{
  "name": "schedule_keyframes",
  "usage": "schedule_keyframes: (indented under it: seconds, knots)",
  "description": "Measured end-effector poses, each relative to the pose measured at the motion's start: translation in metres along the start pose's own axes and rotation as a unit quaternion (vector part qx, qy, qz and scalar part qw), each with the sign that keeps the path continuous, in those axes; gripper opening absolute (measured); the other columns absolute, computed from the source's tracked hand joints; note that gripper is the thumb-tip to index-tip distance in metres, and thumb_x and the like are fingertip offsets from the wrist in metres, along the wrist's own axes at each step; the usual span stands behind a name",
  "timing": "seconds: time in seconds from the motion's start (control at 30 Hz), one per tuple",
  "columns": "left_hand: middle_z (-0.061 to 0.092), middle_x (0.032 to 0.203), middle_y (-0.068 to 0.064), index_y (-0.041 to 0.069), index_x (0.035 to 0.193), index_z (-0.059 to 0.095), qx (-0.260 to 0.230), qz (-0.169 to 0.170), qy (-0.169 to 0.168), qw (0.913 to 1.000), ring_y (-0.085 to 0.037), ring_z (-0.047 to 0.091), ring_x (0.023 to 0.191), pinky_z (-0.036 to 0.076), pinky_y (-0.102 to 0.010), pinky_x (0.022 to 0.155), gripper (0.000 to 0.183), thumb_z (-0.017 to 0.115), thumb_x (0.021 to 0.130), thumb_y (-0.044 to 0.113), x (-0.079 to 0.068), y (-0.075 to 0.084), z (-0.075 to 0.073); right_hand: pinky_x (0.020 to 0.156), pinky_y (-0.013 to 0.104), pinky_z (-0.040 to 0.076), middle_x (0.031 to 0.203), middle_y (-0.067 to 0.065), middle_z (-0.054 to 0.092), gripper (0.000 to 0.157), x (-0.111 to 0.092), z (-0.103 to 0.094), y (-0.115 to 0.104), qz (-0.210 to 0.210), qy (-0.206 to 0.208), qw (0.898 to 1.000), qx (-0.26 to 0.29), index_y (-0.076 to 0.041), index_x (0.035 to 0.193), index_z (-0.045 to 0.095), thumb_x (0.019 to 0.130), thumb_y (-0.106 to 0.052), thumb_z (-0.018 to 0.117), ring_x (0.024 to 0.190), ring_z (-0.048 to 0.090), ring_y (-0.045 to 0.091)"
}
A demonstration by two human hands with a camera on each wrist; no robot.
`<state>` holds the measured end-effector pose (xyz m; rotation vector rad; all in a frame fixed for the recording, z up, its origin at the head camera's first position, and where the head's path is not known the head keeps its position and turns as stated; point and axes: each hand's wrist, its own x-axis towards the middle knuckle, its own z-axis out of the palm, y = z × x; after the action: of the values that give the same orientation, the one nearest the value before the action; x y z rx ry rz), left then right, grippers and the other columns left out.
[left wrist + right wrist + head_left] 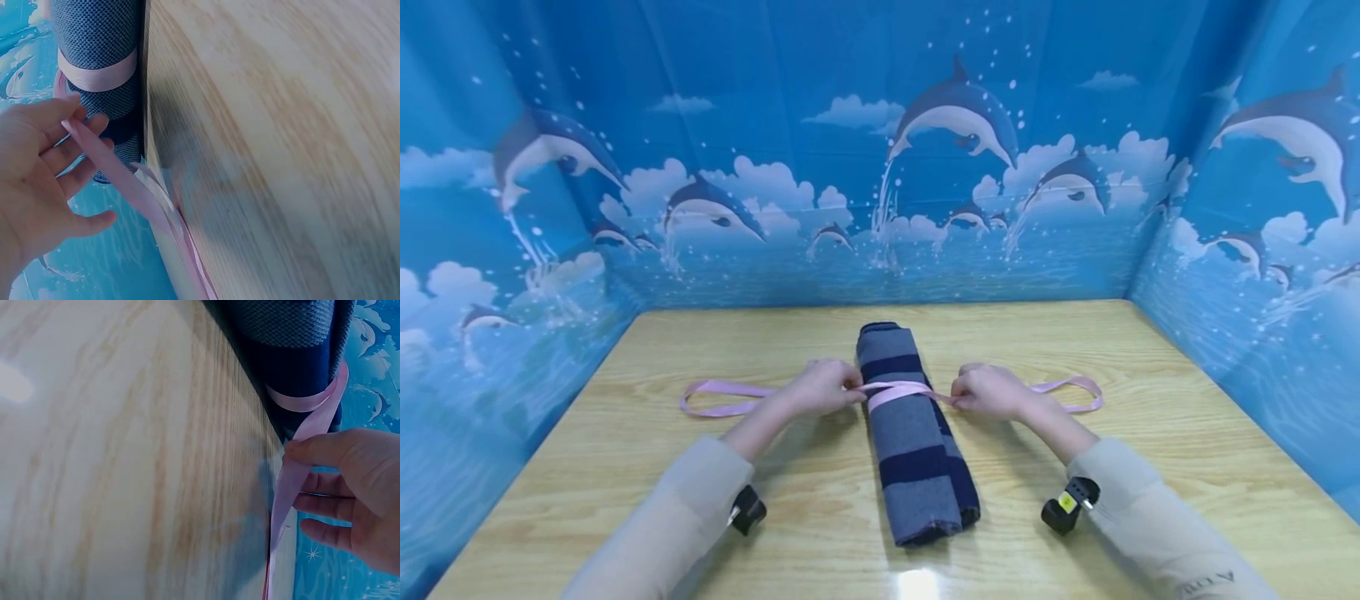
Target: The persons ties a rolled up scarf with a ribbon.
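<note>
Pink ribbon [898, 394] wraps a striped cloth roll [913, 471] lying eleven-thirty to five-thirty on the worktop [820, 508]; left hand [823, 387], nearer, has fingers pinching ribbon at nine o'clock, right hand [996, 392] likewise at three.

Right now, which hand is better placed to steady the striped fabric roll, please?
Probably the left hand: its pinch on the pink ribbon is close beside the striped fabric roll, while the right hand pinches farther out.
</note>
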<state>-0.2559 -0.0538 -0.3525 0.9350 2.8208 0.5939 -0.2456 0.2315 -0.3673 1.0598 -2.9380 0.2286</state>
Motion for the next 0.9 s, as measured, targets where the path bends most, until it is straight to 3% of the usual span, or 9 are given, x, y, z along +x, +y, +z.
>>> schedule_keyframes:
  seconds: [0.23, 0.37, 0.73, 0.9]
  knots:
    - [0.061, 0.076, 0.004, 0.008, 0.090, 0.066, -0.086, 0.002, -0.016, 0.9962, -0.009, 0.053, 0.069, 0.045, -0.026, 0.064, 0.016, 0.062, 0.089, 0.023, 0.0044, -0.0005, 0.0020, 0.063, 0.032, 0.046, 0.075, -0.006, 0.055, 0.005, -0.0017, -0.0028, 0.0008, 0.017, -0.003, 1.000, 0.003, -0.014, 0.077, 0.068, 0.081, -0.011, 0.066, 0.069, 0.054, 0.013]
    - [0.059, 0.073, 0.003, 0.008, 0.087, 0.067, -0.083, 0.003, -0.005, 0.9965, -0.009, 0.050, 0.066, 0.043, -0.026, 0.061, 0.018, 0.057, 0.092, 0.022, 0.0050, 0.0005, 0.0037, 0.062, 0.032, 0.045, 0.073, -0.007, 0.055, 0.007, -0.0022, -0.0030, 0.0024, 0.015, -0.001, 1.000, 0.001, -0.015, 0.076, 0.067, 0.081, -0.011, 0.066, 0.067, 0.054, 0.012]
    - [0.057, 0.071, 0.002, 0.006, 0.082, 0.067, -0.133, -0.057, 0.033, 0.9888, -0.012, 0.049, 0.065, 0.042, -0.025, 0.059, 0.015, 0.062, 0.088, 0.019, 0.0050, 0.0024, 0.0028, 0.063, 0.034, 0.046, 0.074, -0.006, 0.057, 0.009, -0.0025, -0.0034, 0.0046, 0.014, 0.005, 1.000, -0.005, -0.016, 0.074, 0.065, 0.080, -0.010, 0.066, 0.070, 0.056, 0.014]
    - [0.056, 0.070, 0.002, 0.007, 0.081, 0.066, -0.123, -0.057, 0.043, 0.9898, -0.012, 0.049, 0.064, 0.041, -0.025, 0.058, 0.012, 0.063, 0.087, 0.016, 0.0050, 0.0028, 0.0020, 0.063, 0.034, 0.046, 0.075, -0.006, 0.057, 0.008, -0.0028, -0.0036, 0.0044, 0.014, 0.004, 1.000, -0.009, -0.015, 0.075, 0.066, 0.080, -0.010, 0.065, 0.070, 0.056, 0.014]
